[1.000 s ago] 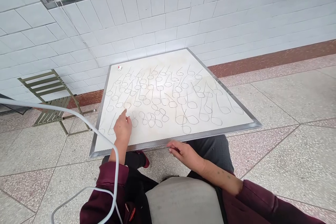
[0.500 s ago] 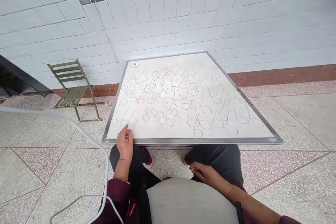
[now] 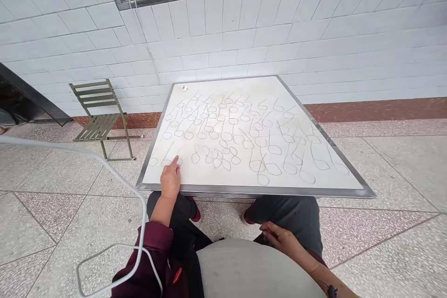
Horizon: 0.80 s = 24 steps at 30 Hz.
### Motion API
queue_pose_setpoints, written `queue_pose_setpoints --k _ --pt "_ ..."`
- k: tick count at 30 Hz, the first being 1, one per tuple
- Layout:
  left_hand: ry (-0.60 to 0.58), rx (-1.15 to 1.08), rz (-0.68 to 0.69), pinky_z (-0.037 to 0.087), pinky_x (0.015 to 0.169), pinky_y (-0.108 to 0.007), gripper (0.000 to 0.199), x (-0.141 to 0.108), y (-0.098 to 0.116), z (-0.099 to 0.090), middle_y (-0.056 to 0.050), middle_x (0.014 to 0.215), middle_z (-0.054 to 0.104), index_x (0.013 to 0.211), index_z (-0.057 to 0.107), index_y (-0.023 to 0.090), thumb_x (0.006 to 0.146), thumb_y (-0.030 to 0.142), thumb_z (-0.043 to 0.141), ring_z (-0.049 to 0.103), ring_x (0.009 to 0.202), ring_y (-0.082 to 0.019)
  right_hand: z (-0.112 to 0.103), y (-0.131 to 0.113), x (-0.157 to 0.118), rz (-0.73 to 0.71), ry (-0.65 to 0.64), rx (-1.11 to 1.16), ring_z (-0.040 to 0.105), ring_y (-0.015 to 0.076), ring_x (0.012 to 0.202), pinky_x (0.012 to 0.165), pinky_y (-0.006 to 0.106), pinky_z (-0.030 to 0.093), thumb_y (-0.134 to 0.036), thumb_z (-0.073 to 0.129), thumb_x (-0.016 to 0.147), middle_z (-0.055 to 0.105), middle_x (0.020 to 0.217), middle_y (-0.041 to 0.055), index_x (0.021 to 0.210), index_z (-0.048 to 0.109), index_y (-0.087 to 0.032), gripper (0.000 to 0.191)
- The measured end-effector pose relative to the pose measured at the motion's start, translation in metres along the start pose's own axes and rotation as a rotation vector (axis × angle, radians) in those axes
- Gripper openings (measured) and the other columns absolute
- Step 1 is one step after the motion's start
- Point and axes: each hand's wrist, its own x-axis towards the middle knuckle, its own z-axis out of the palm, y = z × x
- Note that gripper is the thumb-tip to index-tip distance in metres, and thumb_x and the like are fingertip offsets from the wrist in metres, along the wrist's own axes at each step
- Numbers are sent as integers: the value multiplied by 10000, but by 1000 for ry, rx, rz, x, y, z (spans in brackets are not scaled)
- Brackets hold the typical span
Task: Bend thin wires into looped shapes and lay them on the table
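A white tabletop with a grey metal edge stands before me. Many thin dark loops with straight tails lie over it; whether they are wire, thread or drawn lines, I cannot tell. My left hand rests over the near left part, index finger stretched out onto one loop and the other fingers partly curled. Below the table's near edge, my right hand hovers by my right thigh, its fingers closed together; anything between them is hidden.
A small white and red object sits at the table's far left corner. A green folding chair stands to the left by the tiled wall. A white cable curves across the left foreground.
My left hand has moved slightly forward and right, its index finger now straighter on a loop. My right hand has shifted a little right and down. The view has tilted slightly.
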Motion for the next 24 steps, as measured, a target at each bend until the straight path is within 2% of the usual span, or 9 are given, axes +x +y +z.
queue_pose_setpoints --k 10,14,17,21,24 --pt "-6 40 118 455 799 -384 458 -16 0 -4 -102 861 638 1375 445 97 924 151 383 530 814 -241 0 0 3 -2 -35 9 637 178 696 684 284 502 -347 436 864 682 772 33 977 605 -194 254" --pt "78 181 122 419 735 -373 447 -30 7 -5 -105 845 615 1382 436 90 950 172 358 522 803 -241 0 -2 2 4 -27 24 626 170 686 690 284 499 -355 433 870 678 770 29 982 601 -193 259" --pt "161 181 87 409 745 -376 445 -43 14 -7 -106 844 607 1388 427 89 958 182 358 520 807 -238 1 -5 3 6 -33 25 615 164 677 696 291 494 -369 422 882 672 771 31 979 606 -186 277" --pt "250 38 57 427 799 -393 444 -53 21 -15 -116 877 602 1387 418 89 958 173 344 526 832 -233 -3 -24 10 -23 -80 99 593 149 654 656 280 489 -390 441 877 650 750 25 943 605 -183 272" --pt "300 -52 14 441 827 -399 438 -56 26 -24 -123 900 594 1380 432 107 958 178 339 544 863 -235 -11 -54 23 -55 -148 198 572 132 628 615 272 479 -406 459 882 636 762 31 932 605 -172 280"
